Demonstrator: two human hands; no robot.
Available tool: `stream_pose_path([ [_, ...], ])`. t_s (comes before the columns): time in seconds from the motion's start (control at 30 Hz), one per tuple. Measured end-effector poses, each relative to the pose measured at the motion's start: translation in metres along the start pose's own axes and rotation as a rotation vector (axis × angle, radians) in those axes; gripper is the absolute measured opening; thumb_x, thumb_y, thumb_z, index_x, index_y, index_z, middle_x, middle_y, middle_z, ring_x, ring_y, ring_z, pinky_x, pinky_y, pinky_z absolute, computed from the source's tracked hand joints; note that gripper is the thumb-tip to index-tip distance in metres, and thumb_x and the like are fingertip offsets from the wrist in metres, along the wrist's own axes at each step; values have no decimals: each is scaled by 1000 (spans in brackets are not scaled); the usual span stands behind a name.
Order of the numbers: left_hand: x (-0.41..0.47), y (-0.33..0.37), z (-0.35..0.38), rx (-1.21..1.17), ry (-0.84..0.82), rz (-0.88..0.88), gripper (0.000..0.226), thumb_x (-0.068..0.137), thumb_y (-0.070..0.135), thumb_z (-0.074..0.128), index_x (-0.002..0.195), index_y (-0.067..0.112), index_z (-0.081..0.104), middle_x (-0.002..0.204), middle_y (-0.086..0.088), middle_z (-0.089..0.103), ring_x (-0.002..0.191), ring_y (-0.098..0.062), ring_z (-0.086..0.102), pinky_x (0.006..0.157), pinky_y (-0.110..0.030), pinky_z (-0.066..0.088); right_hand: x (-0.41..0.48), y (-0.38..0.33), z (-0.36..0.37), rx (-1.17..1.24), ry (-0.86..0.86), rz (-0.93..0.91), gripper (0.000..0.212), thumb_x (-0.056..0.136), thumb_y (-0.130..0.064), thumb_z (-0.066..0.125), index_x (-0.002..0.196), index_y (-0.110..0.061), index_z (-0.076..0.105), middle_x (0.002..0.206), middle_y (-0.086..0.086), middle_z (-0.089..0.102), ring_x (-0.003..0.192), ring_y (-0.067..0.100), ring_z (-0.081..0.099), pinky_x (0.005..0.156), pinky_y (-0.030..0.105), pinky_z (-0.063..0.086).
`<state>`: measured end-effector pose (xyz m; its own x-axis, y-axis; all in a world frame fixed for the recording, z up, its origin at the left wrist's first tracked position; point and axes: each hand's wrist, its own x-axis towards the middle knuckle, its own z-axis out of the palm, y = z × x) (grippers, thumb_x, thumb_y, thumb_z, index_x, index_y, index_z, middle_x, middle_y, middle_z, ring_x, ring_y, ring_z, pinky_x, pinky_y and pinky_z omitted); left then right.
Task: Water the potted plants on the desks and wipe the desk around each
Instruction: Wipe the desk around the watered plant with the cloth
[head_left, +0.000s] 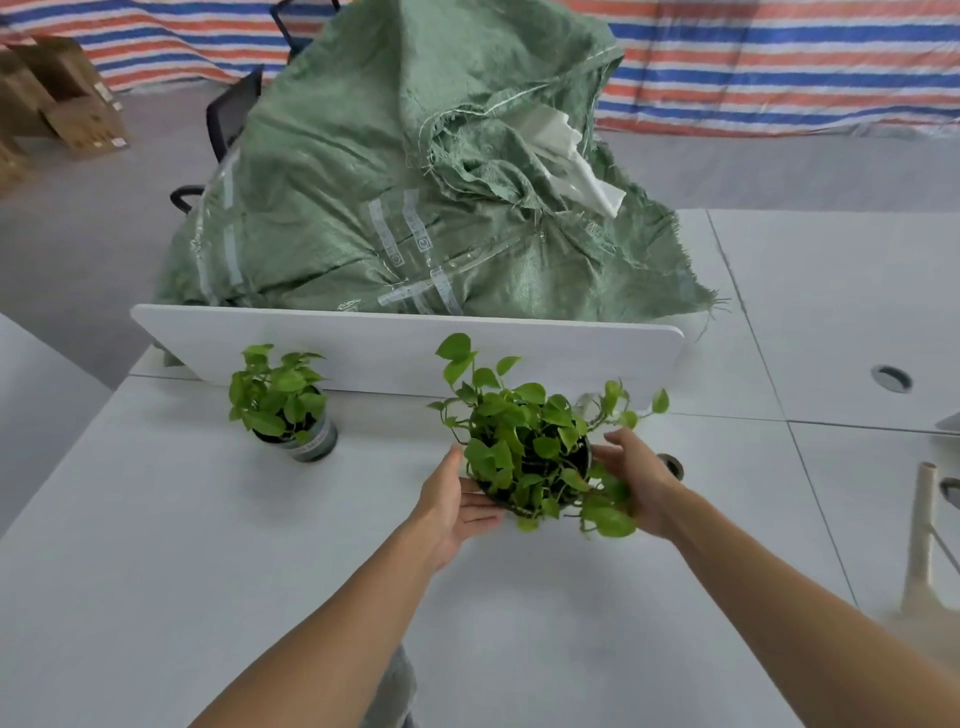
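A person reaches both bare arms out over a white worktop (208, 571) to the big plant (535, 452), which sits between the hands at mid-worktop, near a white divider (405, 348) that stands along the far edge. Its dark pot is mostly hidden under leaves, and I cannot tell whether it rests on the worktop or is lifted off it.

The left hand (457, 504) is at the pot's left side. Its grip is wide: the palm is turned up, the thumb is raised, and the straight fingers run in under the leaves. The right hand (641, 483) is at the pot's right side, with its grip curved round the pot. Its fingertips are lost among the leaves.

The small plant (280, 400) stands upright in a grey-banded pot to the left, well apart from the hands and just in front of the divider.

Beyond the divider a large green sack (363, 197) is heaped up, with white sheet material (576, 166) poking from its torn top. Black chairs (234, 109) show behind it on the left. Cardboard boxes (67, 98) lie on the grey floor at far left. A red, white and blue striped tarp (779, 67) hangs across the back.

A round cable hole (891, 378) is set in the worktop at far right, and another (672, 465) is just beyond the right hand. A pale, upright object (922, 545) stands at the right edge, too blurred to name.
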<state>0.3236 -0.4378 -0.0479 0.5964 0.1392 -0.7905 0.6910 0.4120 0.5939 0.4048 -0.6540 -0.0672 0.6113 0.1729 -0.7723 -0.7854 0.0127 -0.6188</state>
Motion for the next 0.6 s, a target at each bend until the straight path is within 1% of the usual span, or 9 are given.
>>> stream_pose_path([
  [0.07, 0, 2, 6, -51, -15, -29, 64, 99, 54, 34, 103, -6, 54, 102, -27, 64, 105, -40, 63, 100, -50, 47, 9, -16, -3, -27, 35, -7, 47, 102, -38, 38, 114, -3, 66, 108, 14, 71, 85, 33, 64, 72, 39, 53],
  [0.13, 3, 6, 13, -100, -16, -44, 69, 99, 55, 32, 117, -9, 51, 103, -26, 63, 109, -40, 61, 102, -49, 45, 16, -29, -6, -53, 41, -7, 47, 102, -39, 38, 113, -3, 66, 109, 15, 70, 87, 34, 65, 81, 46, 56],
  [0.2, 5, 10, 19, -134, -24, -45, 73, 100, 54, 33, 127, -12, 45, 103, -25, 61, 111, -40, 59, 104, -49, 44, 23, -36, -6, -48, 49, -24, 47, 101, -39, 38, 108, -3, 67, 105, 15, 71, 87, 36, 65, 87, 51, 55],
  [0.27, 8, 15, 24, -161, -33, -44, 74, 100, 54, 33, 131, -12, 42, 111, -27, 60, 109, -39, 59, 103, -50, 44, 28, -42, -7, -34, 55, -14, 48, 100, -40, 39, 101, -4, 70, 97, 13, 73, 84, 36, 63, 89, 52, 53],
  [0.33, 12, 19, 24, -159, -38, -46, 74, 100, 54, 32, 132, -12, 43, 121, -29, 58, 108, -38, 60, 99, -49, 46, 33, -45, -8, -5, 61, -13, 50, 97, -43, 41, 99, -5, 74, 98, 15, 70, 89, 37, 58, 93, 54, 49],
  [0.43, 18, 17, 14, -104, -53, -50, 66, 100, 52, 32, 125, -6, 48, 122, -27, 59, 110, -38, 60, 98, -51, 47, 36, -36, -13, 46, 71, -13, 51, 99, -48, 43, 108, -5, 70, 99, 15, 70, 83, 35, 63, 78, 44, 52],
  [0.5, 19, 10, 1, -1, 4, -10, 55, 101, 47, 35, 116, -2, 54, 115, -23, 63, 106, -35, 63, 95, -49, 50, 35, -20, -18, 75, 130, -30, 46, 100, -47, 45, 112, -7, 66, 101, 14, 71, 82, 33, 67, 71, 41, 56],
  [0.53, 17, 5, -9, 73, 70, 35, 50, 102, 43, 38, 111, -2, 57, 108, -21, 66, 99, -33, 65, 90, -46, 53, 31, -9, -19, 81, 191, -32, 42, 102, -43, 45, 113, -7, 65, 100, 14, 71, 81, 32, 68, 70, 41, 57],
  [0.6, 10, -9, -35, 217, 239, 154, 38, 101, 29, 46, 98, -4, 64, 89, -18, 68, 75, -28, 67, 70, -37, 57, 25, 17, -21, 99, 293, -38, 34, 104, -32, 43, 114, -5, 62, 97, 15, 72, 77, 29, 69, 66, 38, 57],
])
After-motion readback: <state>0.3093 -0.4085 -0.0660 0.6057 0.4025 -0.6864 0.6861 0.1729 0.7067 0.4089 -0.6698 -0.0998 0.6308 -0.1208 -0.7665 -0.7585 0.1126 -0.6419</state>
